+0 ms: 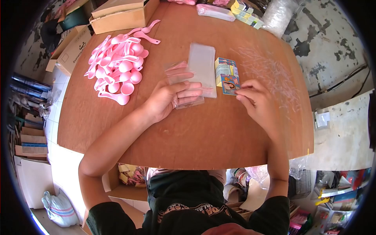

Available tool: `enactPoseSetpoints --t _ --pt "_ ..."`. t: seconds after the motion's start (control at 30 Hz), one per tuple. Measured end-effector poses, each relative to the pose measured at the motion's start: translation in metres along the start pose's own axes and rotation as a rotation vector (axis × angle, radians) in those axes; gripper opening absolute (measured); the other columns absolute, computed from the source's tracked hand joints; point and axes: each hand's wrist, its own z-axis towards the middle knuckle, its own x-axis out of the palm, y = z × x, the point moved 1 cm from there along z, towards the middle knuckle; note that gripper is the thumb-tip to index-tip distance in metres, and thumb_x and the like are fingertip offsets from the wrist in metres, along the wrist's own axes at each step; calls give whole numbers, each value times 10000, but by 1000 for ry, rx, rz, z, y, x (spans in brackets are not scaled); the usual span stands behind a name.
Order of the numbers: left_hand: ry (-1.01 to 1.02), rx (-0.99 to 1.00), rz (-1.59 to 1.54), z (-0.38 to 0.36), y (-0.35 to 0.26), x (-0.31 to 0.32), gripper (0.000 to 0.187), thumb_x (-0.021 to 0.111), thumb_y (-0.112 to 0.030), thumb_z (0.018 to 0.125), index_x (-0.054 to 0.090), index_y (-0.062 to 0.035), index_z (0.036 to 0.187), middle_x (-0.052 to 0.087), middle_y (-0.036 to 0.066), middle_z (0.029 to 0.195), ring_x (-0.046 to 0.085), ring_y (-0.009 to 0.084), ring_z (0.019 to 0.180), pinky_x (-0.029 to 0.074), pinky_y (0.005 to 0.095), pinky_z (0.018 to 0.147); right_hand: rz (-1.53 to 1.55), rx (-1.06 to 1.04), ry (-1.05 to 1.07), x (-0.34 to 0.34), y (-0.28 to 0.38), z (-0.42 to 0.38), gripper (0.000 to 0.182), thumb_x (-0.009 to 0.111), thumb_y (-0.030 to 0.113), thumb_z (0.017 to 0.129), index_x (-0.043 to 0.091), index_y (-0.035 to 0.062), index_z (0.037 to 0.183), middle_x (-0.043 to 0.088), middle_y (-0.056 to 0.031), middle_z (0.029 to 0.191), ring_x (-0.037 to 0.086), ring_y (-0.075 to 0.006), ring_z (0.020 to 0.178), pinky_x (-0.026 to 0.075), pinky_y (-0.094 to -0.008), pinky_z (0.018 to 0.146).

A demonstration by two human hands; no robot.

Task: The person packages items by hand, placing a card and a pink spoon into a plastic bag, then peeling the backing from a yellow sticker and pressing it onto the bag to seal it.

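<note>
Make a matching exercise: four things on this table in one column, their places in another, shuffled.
1. pink spoons
2. small printed box
3. clear plastic bags
4. cardboard box

A. at the right hand's fingertips
B. table's far left edge
C. heaped left of the left hand
D. under the left hand's fingers

Pairs: 1-C, 2-A, 3-D, 4-B
</note>
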Motion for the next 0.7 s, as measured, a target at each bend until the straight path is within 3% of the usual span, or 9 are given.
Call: enactPoseSetpoints --t 0.1,0.2,0.27,0.37,0.5,0.7 --pt "13 -25 -8 0 0 -1 422 525 -98 919 361 -17 1300 555 207 1190 596 290 1071 493 383 926 -106 97 -60 -16 15 -1 95 697 79 778 692 46 867 630 -73 802 607 -233 656 467 -308 559" --pt "29 -41 16 0 1 -3 447 544 -118 918 361 -10 1311 560 210 1190 593 283 1084 491 372 920 -49 202 -105 -27 30 -7 99 680 83 816 691 14 885 649 -97 739 611 -170 578 453 -276 520" --pt "45 -31 26 0 3 -5 461 553 -128 918 364 6 1317 565 203 1197 587 271 1104 488 356 912 232 490 -140 -24 39 -18 152 655 102 854 686 -26 930 666 -102 703 607 -99 572 452 -235 517" --pt "40 -15 37 -1 4 -4 465 550 -132 921 363 19 1320 569 190 1202 584 259 1112 487 338 903 437 451 -153 -8 52 -30 194 639 116 875 680 -49 966 677 -83 727 610 -75 610 468 -215 543" --pt "45 27 33 0 7 -6 537 590 -166 908 342 36 1339 599 181 1170 610 226 1053 484 347 925 512 522 -87 14 53 -52 179 634 99 874 687 -38 976 690 -82 774 625 -92 615 490 -212 550" --pt "59 29 40 -1 8 -4 570 581 -162 916 295 47 1362 588 187 1189 595 228 1087 477 345 935 640 659 -35 23 49 -63 302 622 35 865 564 -41 1151 684 -106 818 653 -123 668 549 -249 590"
